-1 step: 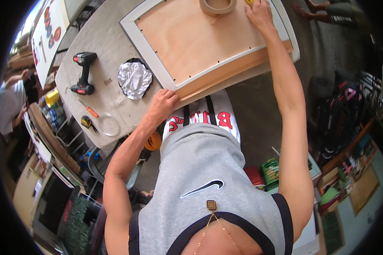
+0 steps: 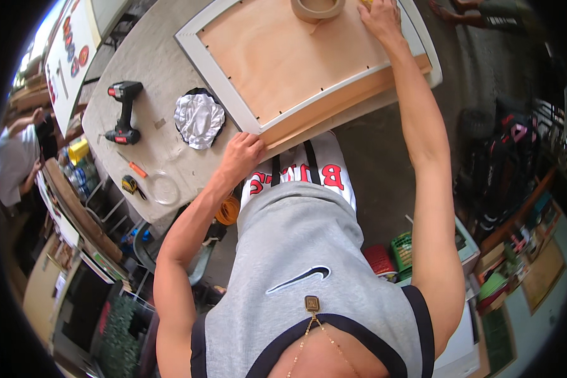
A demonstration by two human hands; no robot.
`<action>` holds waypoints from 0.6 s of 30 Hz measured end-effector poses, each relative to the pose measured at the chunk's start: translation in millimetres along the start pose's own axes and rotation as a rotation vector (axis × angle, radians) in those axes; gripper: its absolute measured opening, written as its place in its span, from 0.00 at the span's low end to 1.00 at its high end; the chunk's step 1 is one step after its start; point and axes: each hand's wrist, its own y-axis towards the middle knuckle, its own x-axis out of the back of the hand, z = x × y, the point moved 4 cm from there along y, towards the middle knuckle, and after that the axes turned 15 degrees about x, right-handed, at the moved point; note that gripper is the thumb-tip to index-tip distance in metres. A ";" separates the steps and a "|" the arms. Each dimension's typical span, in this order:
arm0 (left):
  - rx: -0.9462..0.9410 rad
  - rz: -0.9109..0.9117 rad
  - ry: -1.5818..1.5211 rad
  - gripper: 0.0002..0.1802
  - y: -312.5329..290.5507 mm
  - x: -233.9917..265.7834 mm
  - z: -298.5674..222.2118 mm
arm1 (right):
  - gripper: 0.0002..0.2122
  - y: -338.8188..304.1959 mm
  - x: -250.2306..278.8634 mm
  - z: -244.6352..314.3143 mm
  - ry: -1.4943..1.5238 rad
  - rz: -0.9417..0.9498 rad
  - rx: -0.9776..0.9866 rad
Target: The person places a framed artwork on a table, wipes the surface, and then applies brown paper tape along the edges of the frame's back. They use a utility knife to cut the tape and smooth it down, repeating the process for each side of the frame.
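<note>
A white-edged picture frame [image 2: 230, 94] lies on the table with its wooden backing [image 2: 296, 63] facing up and small dark tabs along the inner edge. Along its near side runs a strip of brown tape [image 2: 340, 107]. My left hand [image 2: 244, 151] is closed at the near left corner, fingers pinching the tape's end. At the right side of the frame, my right hand [image 2: 382, 20] is closed round a small yellow thing [image 2: 365, 3], mostly hidden and cut off by the picture's edge. A roll of brown tape [image 2: 315, 14] rests on the backing.
Left of the frame lie a bunched white cloth [image 2: 198, 118] with dark edging, a cordless drill [image 2: 126, 113], an orange-handled screwdriver [image 2: 137, 169], a tape measure [image 2: 130, 184] and a clear round lid [image 2: 164, 188]. Other people stand at far left and upper right.
The view has shifted very slightly. Both hands keep their places on the frame.
</note>
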 end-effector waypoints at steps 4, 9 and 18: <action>-0.041 -0.003 0.043 0.04 0.9 -2.4 5.2 | 0.22 -33.0 29.7 -26.5 -0.169 -0.075 -0.247; -0.110 0.069 0.070 0.06 5.1 -3.4 6.8 | 0.21 -90.3 51.3 -96.0 -0.153 0.190 -0.408; -0.079 0.132 0.108 0.05 25.4 -10.2 -10.6 | 0.16 -82.7 63.6 -108.2 -0.053 0.245 -0.445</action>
